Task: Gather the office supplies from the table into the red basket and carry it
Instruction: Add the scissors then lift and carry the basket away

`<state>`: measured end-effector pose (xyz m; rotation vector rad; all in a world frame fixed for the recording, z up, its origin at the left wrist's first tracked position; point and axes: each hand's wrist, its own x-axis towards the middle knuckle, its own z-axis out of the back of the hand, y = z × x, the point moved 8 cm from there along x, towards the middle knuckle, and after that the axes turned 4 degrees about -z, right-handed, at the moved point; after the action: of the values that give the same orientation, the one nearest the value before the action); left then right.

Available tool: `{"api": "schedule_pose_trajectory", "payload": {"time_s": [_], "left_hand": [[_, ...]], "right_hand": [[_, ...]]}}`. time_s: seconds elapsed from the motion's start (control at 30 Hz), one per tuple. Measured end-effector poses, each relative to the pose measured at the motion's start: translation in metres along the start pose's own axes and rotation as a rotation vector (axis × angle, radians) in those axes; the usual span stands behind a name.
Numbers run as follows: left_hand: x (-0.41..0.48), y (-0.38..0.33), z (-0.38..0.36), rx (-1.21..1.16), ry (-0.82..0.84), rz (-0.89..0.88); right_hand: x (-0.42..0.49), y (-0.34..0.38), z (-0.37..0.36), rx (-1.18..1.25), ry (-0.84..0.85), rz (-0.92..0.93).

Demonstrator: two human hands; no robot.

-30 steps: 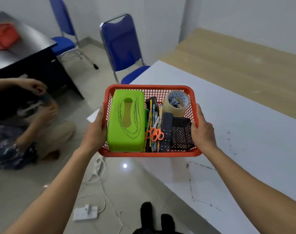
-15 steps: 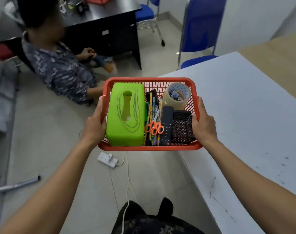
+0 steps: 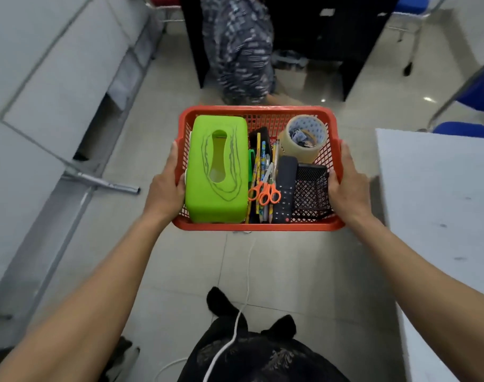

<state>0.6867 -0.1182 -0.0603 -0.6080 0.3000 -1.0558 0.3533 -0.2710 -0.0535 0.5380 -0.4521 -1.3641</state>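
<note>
Two hands on show, left hand (image 3: 165, 193) and right hand (image 3: 348, 188), with one red basket (image 3: 258, 226) between them. By the left hand, one green tissue box (image 3: 217, 172). Toward the right hand: one pair of orange scissors (image 3: 264, 193), one remote (image 3: 285, 188), one black mesh holder (image 3: 311, 193), one tape roll (image 3: 304, 137). Pencils in the middle are too bunched to count.

Glossy red plastic lattice basket (image 3: 258, 226), matt green plastic tissue box (image 3: 217, 172), black wire-mesh holder (image 3: 311, 193)
</note>
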Motion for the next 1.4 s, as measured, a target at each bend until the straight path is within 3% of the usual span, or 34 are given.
{"api": "schedule_pose_trajectory", "payload": {"time_s": [0.47, 0.83, 1.1, 1.4], "left_hand": [[-0.050, 0.181, 0.120, -0.044, -0.255, 0.357], [-0.071, 0.254, 0.156, -0.074, -0.427, 0.624], [-0.051, 0.286, 0.171, -0.098, -0.576, 0.741], [0.031, 0.374, 0.203, -0.116, -0.649, 0.841]], "right_hand": [[0.018, 0.210, -0.166, -0.034, 0.265, 0.325], [0.054, 0.325, -0.282, -0.031, 0.513, 0.513], [0.091, 0.410, -0.351, -0.039, 0.629, 0.681], [0.145, 0.519, -0.455, -0.051, 0.646, 0.773]]}}
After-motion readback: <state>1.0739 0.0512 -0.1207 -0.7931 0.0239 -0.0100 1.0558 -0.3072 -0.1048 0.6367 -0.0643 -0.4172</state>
